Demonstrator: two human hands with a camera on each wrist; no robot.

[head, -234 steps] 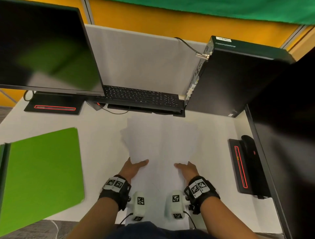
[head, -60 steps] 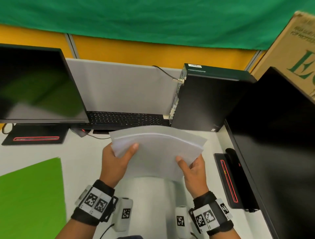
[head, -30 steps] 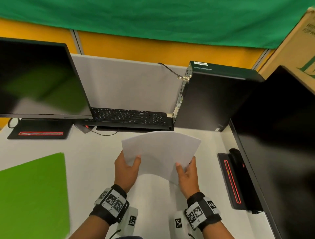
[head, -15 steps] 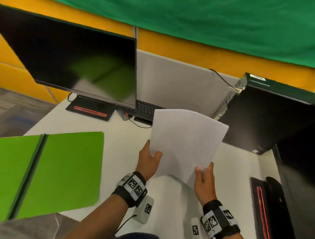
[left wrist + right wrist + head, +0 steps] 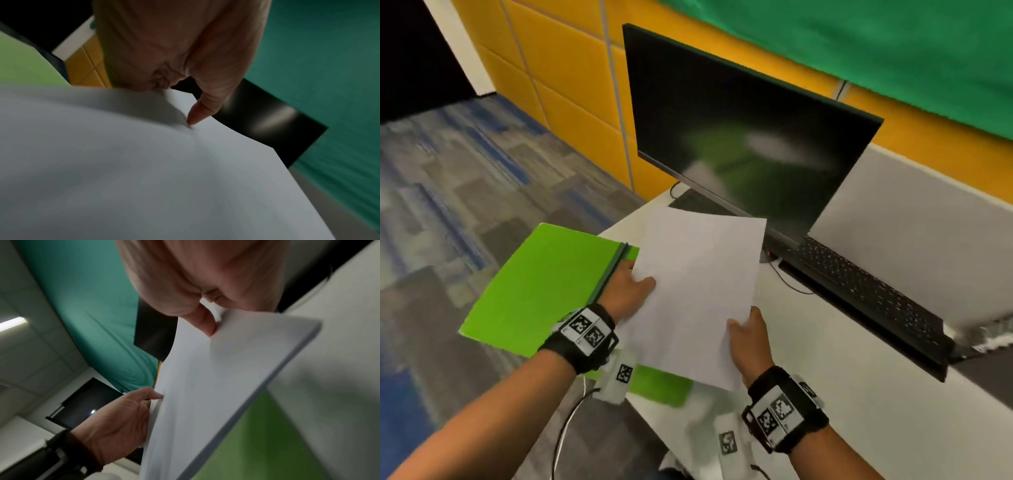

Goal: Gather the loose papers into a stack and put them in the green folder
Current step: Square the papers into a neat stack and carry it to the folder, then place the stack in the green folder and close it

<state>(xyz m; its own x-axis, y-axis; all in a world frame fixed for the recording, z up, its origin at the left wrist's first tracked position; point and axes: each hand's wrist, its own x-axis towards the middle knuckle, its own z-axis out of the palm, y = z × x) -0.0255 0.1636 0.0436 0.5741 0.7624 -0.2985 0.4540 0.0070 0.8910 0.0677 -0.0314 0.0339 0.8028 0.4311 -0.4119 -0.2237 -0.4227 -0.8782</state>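
Since half a second ago, when the papers were held well to the right of the folder, the stack of papers (image 5: 698,294) has been carried leftward and is now held in the air over the right-hand leaf of the open green folder (image 5: 544,284). No sheet is seen left on the tabletop (image 5: 842,370), so the gathering is judged complete and only the laying-in remains. The stack is gripped at its left edge by the left hand (image 5: 625,291), the thumb being pressed on the top sheet while the fingers are hidden beneath. The lower right corner is pinched by the right hand (image 5: 748,337), thumb on top; in the right wrist view the sheet edges appear squared. The folder lies open at the left end of the tabletop, its left leaf overhanging the edge above the patterned carpet (image 5: 465,178). Behind the papers stand a dark monitor (image 5: 739,137) and a black keyboard (image 5: 859,284). A grey partition (image 5: 928,233), yellow wall panels (image 5: 558,68) and a green cloth (image 5: 893,41) enclose the workplace.
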